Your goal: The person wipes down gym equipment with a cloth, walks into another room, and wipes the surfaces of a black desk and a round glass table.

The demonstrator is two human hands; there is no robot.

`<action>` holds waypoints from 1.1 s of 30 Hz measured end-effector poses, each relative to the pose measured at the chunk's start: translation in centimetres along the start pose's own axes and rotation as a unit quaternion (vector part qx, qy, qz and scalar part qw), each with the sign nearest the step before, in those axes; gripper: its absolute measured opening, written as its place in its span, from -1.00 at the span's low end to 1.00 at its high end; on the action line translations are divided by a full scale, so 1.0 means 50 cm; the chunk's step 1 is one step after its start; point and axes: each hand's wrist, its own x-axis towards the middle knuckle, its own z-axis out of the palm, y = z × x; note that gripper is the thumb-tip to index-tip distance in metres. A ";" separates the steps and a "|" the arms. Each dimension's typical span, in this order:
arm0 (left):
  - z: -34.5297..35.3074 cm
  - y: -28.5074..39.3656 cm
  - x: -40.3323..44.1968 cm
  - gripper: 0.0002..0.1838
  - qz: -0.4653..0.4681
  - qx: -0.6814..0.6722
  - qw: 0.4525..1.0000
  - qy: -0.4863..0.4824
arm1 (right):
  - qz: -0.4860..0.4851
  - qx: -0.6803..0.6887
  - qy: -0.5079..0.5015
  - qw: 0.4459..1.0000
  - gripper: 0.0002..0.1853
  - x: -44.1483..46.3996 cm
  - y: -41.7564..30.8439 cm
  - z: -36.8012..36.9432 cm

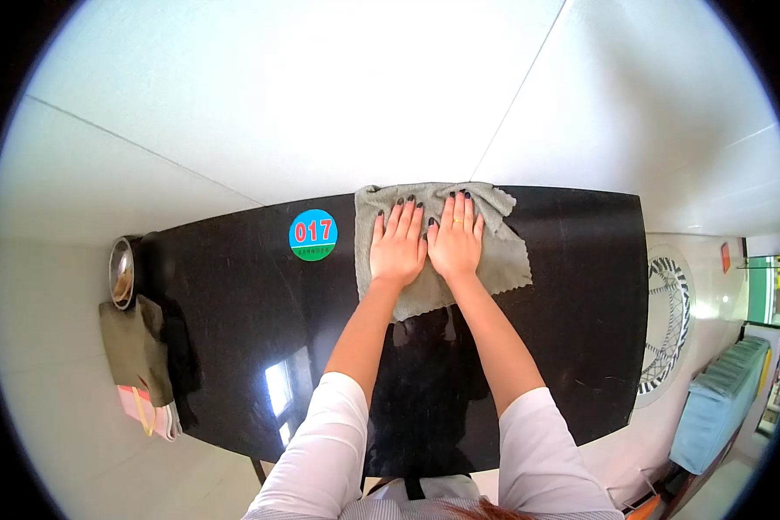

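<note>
A grey-green cleaning cloth [503, 260] lies spread over the far middle of a glossy black table [243, 338], its top edge reaching the wall side. My left hand [398, 243] rests flat on the cloth, fingers stretched forward. Beside it, my right hand [456, 241] also presses flat on the cloth, with a ring on one finger. The two hands nearly touch at the thumbs. Left of the cloth, a round blue and green sticker [313, 235] marked 017 is on the tabletop.
At the table's left end stands a clear container [122, 273], with a folded dark cloth [134, 342] and a pink item [146, 409] below it. A white wall [277, 95] borders the far edge. To the right are a round patterned piece [667, 321] and a light-blue covered chair [711, 416].
</note>
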 end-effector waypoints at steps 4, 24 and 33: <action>0.011 0.011 -0.010 -0.42 -0.006 0.004 1.000 0.008 | -0.025 -0.004 0.001 1.000 -0.41 -0.012 0.013 0.003; 0.008 0.057 -0.157 -0.42 -0.023 -0.007 1.000 0.008 | -0.069 0.018 0.015 0.997 -0.42 -0.166 0.024 -0.015; 0.023 0.103 -0.263 -0.43 -0.092 0.003 0.996 0.018 | -0.078 0.025 0.020 0.996 -0.42 -0.289 0.030 -0.016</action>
